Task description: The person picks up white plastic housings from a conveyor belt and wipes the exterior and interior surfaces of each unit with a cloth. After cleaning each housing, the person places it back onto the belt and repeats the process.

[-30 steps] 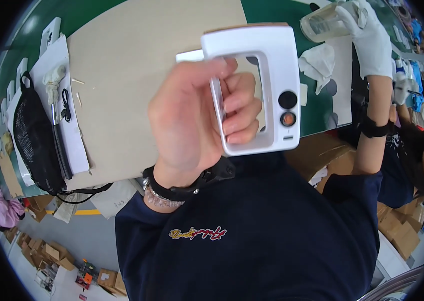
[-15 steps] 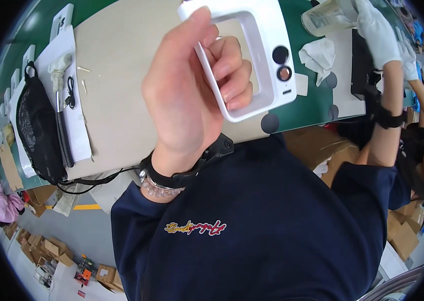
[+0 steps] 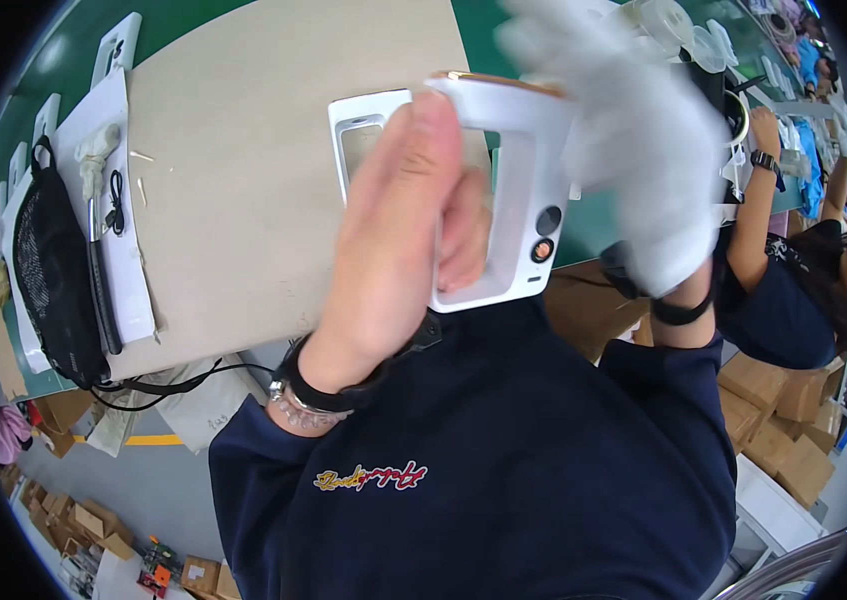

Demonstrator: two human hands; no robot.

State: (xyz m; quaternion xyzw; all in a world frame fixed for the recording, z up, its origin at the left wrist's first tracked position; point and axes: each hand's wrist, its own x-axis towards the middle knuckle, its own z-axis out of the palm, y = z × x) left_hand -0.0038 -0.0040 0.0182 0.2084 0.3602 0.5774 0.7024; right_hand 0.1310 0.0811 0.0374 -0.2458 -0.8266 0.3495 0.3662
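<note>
My bare left hand (image 3: pixel 398 225) is wrapped round the handle of a white loop-handled device housing (image 3: pixel 527 130), held up over the front edge of the bench. Two round dark parts and a small slot show on the housing's lower right side, and a copper-coloured rim runs along its top. A second white framed opening sticks out left of my thumb. My right hand (image 3: pixel 658 180), in a white glove, is beside the housing's right side and badly smeared by motion. Its fingers, and anything in them, cannot be made out.
A beige mat (image 3: pixel 233 180) covers much of the green bench. At left lie a black mesh pouch (image 3: pixel 48 270), a black-handled tool (image 3: pixel 103 290) with a wrapped white head, a coiled cable (image 3: pixel 115 205) and cotton swabs (image 3: pixel 141 190). Clear containers (image 3: pixel 661 25) stand far right; a co-worker (image 3: pixel 783 300) is nearby.
My left hand has lowered the housing and turned it, bringing its copper-coloured rim into view. My right hand has come from the clear container at far right to beside the housing.
</note>
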